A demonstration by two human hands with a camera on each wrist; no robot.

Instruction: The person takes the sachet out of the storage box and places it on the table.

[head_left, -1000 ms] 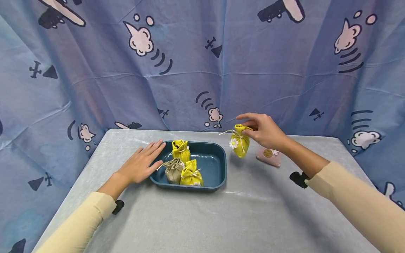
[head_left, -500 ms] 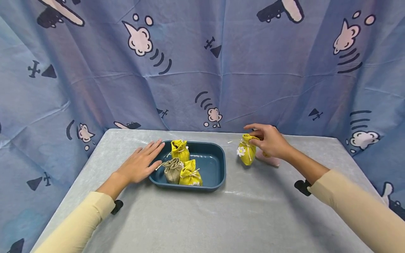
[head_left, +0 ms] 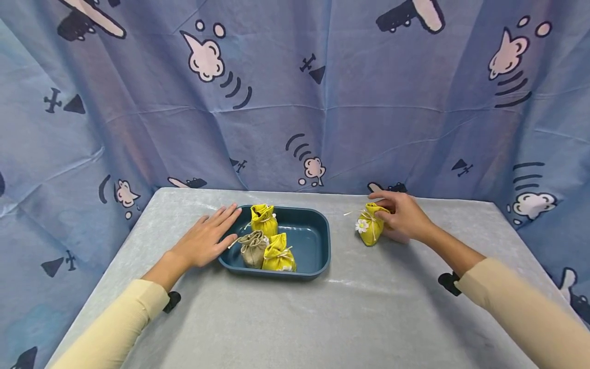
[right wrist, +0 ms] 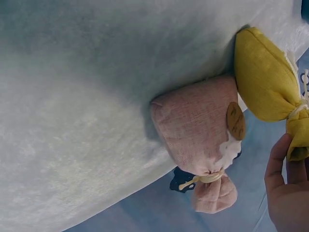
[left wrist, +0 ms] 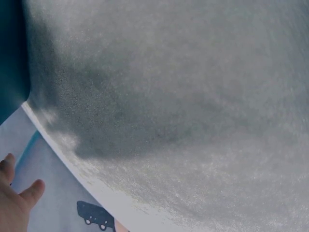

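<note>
A dark blue tray (head_left: 326, 245) sits mid-table with two yellow pouches (head_left: 264, 219) (head_left: 278, 253) and a beige pouch (head_left: 252, 249) in its left half. My left hand (head_left: 216, 230) lies flat on the table, fingertips against the tray's left rim; its fingers (left wrist: 17, 200) show in the left wrist view. To the right of the tray, my right hand (head_left: 386, 211) pinches the tied top of another yellow pouch (head_left: 369, 231) with a white daisy, which stands on the table. Beside it lies a pink pouch (right wrist: 195, 140), touching the yellow pouch (right wrist: 265, 82) and mostly hidden by my hand in the head view.
The table (head_left: 295, 318) is covered in grey cloth, held by black clips (head_left: 171, 301) (head_left: 448, 283) at both side edges. A blue cartoon-print curtain (head_left: 295, 102) closes in the back and sides. The tray's right half holds nothing.
My right hand carried the yellow daisy pouch down and to the right, from the air beside the tray onto the table by the pink pouch. The left hand stayed still.
</note>
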